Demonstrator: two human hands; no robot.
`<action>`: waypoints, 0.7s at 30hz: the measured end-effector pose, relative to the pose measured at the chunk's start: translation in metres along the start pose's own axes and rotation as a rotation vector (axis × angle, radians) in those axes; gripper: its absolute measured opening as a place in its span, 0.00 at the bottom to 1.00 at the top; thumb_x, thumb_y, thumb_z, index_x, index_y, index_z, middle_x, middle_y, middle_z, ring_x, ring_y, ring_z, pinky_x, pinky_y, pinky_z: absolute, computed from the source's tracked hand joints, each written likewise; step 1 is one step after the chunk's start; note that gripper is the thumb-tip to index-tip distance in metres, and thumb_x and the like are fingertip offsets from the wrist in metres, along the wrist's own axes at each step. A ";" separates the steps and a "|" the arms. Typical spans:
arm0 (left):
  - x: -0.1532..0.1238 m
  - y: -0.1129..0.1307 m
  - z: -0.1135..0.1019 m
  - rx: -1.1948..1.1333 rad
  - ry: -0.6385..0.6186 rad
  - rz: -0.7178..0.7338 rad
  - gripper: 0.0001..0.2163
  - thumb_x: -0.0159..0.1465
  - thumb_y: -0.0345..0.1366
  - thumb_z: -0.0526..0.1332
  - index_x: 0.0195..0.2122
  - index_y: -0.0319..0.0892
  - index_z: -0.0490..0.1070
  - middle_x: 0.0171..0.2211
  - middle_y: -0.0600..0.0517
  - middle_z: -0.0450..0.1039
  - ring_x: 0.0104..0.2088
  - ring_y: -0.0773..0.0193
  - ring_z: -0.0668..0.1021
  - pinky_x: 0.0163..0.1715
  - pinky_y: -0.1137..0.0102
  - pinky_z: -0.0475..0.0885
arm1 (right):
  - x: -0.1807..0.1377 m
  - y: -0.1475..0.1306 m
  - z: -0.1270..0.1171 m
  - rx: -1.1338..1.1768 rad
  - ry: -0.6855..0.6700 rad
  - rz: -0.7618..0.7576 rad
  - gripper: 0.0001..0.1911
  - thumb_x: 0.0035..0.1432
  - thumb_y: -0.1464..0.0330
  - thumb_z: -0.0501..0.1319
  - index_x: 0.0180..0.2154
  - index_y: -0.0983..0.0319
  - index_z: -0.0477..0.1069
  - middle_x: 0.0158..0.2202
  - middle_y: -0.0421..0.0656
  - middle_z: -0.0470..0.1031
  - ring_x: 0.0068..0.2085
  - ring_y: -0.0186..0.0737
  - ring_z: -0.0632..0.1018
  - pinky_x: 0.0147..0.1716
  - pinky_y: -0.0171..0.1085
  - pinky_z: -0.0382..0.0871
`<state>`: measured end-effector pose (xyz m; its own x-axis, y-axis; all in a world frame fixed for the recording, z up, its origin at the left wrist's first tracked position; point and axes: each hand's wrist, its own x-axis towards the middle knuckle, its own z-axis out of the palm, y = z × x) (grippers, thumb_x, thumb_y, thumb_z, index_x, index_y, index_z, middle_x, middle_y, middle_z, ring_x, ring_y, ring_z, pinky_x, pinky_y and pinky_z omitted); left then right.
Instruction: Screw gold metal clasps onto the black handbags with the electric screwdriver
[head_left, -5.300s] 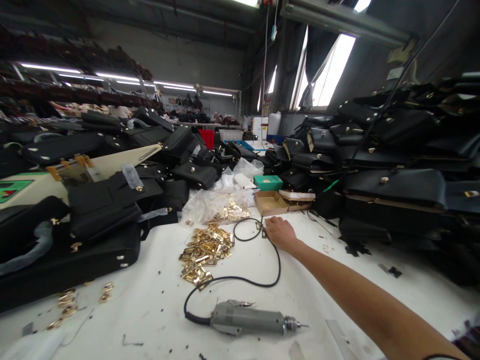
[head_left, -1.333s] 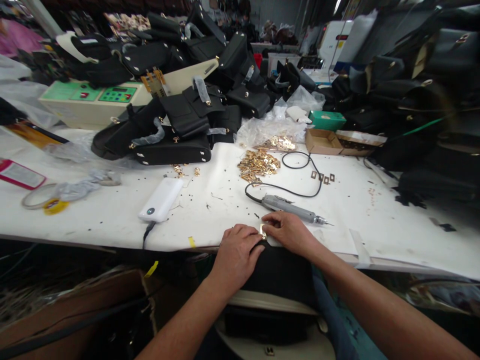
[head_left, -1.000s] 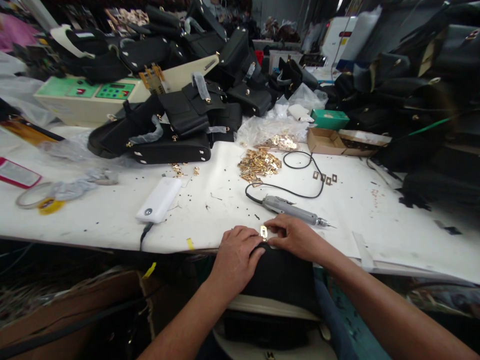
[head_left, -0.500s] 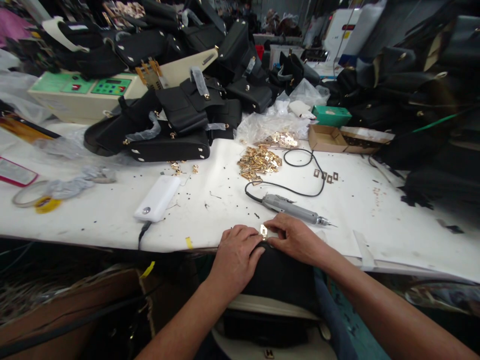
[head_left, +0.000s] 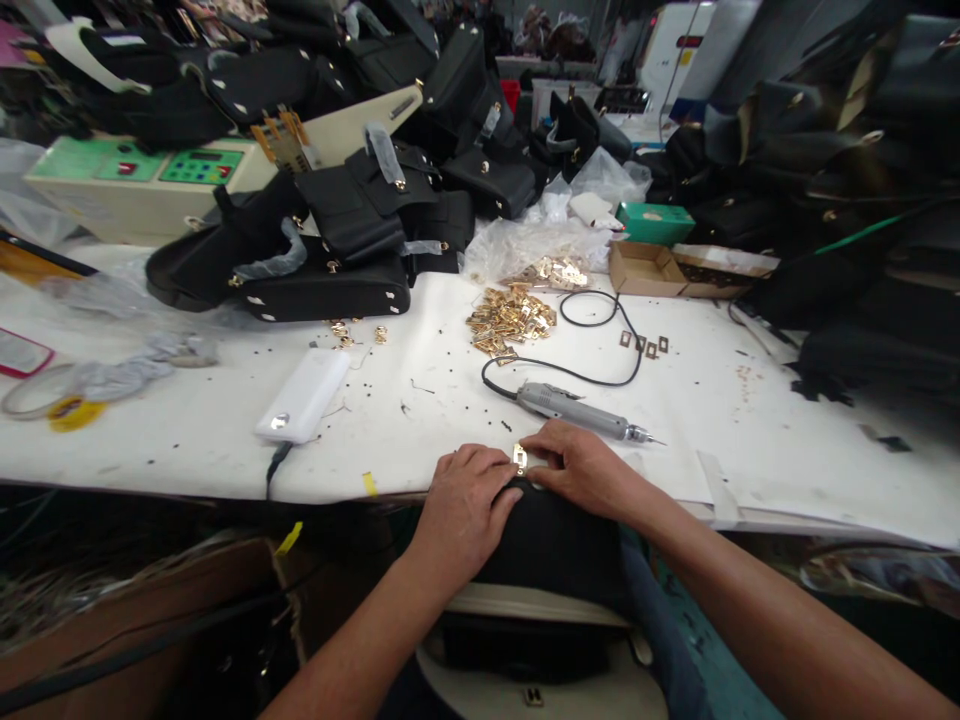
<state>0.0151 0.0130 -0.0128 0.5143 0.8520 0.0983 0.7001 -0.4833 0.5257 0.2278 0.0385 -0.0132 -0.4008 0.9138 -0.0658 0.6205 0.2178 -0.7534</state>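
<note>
A black bag point(head_left: 551, 545) rests on my lap against the front edge of the white table point(head_left: 420, 400). My left hand point(head_left: 461, 505) lies curled over the bag's top left edge, gripping it. Just to its right, my right hand point(head_left: 581, 468) pinches a small gold clasp plate point(head_left: 520, 457) and holds it against the bag's top edge. A grey electric screwdriver point(head_left: 574, 408) lies on the table just beyond my right hand, with its black cord looping away.
A pile of gold clasps point(head_left: 510, 318) and three loose plates point(head_left: 643, 344) lie mid-table. A white power bank point(head_left: 304, 395) sits to the left. Black bags point(head_left: 322, 250) are heaped behind and at right. A cardboard box point(head_left: 646, 268), a green box point(head_left: 656, 222) and a beige control unit point(head_left: 142, 185) stand at the back.
Seconds ago my right hand reached far across the table to the loose plates. Now both hands are at the bag on my lap, and the clasp plate has barely shifted in the last second.
</note>
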 end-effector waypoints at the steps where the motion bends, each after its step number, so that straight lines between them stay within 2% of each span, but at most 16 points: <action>1: 0.000 0.000 -0.001 0.006 -0.003 0.003 0.09 0.67 0.34 0.63 0.48 0.45 0.75 0.48 0.50 0.77 0.50 0.55 0.73 0.50 0.56 0.69 | 0.000 0.000 0.000 0.001 0.000 0.002 0.12 0.56 0.74 0.67 0.43 0.58 0.80 0.33 0.40 0.72 0.32 0.35 0.72 0.35 0.35 0.64; 5: 0.000 0.003 -0.003 0.040 -0.022 0.020 0.10 0.68 0.34 0.61 0.50 0.46 0.75 0.49 0.50 0.76 0.50 0.55 0.73 0.50 0.56 0.69 | 0.000 0.000 0.000 0.023 -0.001 0.024 0.12 0.56 0.74 0.67 0.44 0.58 0.80 0.34 0.39 0.72 0.33 0.35 0.73 0.35 0.35 0.65; 10: -0.001 0.006 -0.003 0.112 -0.046 0.058 0.15 0.69 0.32 0.59 0.56 0.46 0.71 0.59 0.50 0.72 0.54 0.54 0.72 0.52 0.54 0.68 | 0.001 -0.002 -0.002 0.054 -0.025 0.038 0.15 0.56 0.74 0.67 0.45 0.57 0.80 0.33 0.39 0.72 0.33 0.35 0.72 0.35 0.34 0.64; 16: -0.001 0.008 -0.003 0.194 -0.056 0.097 0.17 0.69 0.31 0.58 0.59 0.46 0.69 0.59 0.48 0.73 0.53 0.53 0.72 0.52 0.54 0.68 | 0.003 -0.005 -0.004 0.042 -0.012 0.019 0.10 0.57 0.75 0.66 0.41 0.60 0.80 0.32 0.40 0.72 0.33 0.36 0.73 0.35 0.34 0.63; 21: 0.000 0.006 -0.003 0.312 -0.054 0.126 0.18 0.68 0.29 0.57 0.57 0.50 0.72 0.59 0.53 0.73 0.53 0.53 0.74 0.50 0.55 0.69 | 0.003 -0.010 -0.004 -0.022 0.008 -0.024 0.05 0.55 0.75 0.67 0.35 0.61 0.79 0.31 0.40 0.72 0.34 0.37 0.73 0.34 0.33 0.62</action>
<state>0.0175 0.0106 -0.0072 0.6260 0.7738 0.0970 0.7430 -0.6296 0.2272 0.2231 0.0408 -0.0036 -0.4102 0.9110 -0.0430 0.6258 0.2468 -0.7399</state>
